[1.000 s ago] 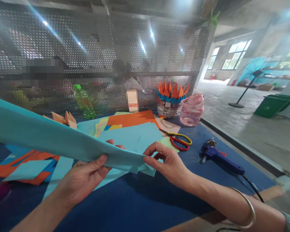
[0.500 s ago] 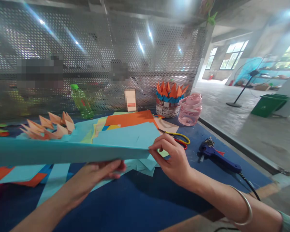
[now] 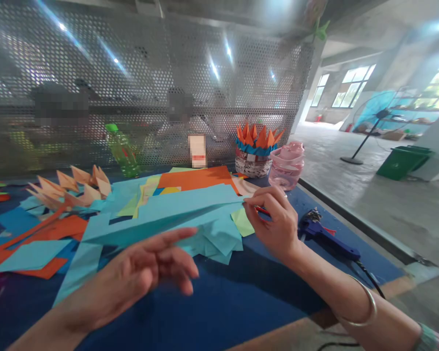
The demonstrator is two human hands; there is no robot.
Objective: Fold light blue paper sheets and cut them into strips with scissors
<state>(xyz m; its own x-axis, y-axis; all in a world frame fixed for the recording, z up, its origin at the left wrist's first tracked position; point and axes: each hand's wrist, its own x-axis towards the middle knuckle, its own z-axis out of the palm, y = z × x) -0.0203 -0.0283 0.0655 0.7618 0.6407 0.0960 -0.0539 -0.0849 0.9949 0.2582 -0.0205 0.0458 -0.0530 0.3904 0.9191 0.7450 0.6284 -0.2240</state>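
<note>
My right hand [image 3: 274,222] pinches the right end of a long light-blue paper sheet [image 3: 139,228], which slopes down leftward over the other papers. My left hand [image 3: 146,265] is off the paper, palm turned up and fingers apart, just in front of it. Close to both hands lies a pile of light-blue paper squares [image 3: 219,241] beside a pale green piece [image 3: 242,222]. Behind my right hand a bit of red scissors handle [image 3: 263,210] shows; the rest is hidden.
A blue glue gun [image 3: 329,236] with a cord lies at the right. Farther back stand a pink jug [image 3: 287,168], a round container with orange paper points [image 3: 253,165] and a green-capped bottle [image 3: 123,153]. Peach folded-paper spikes [image 3: 80,192] and orange paper scraps [image 3: 54,234] occupy the left.
The blue sheet has dropped from a raised, level position onto the papers. My left hand has let go of its underside and opened. My right hand has moved slightly right, still pinching the end.
</note>
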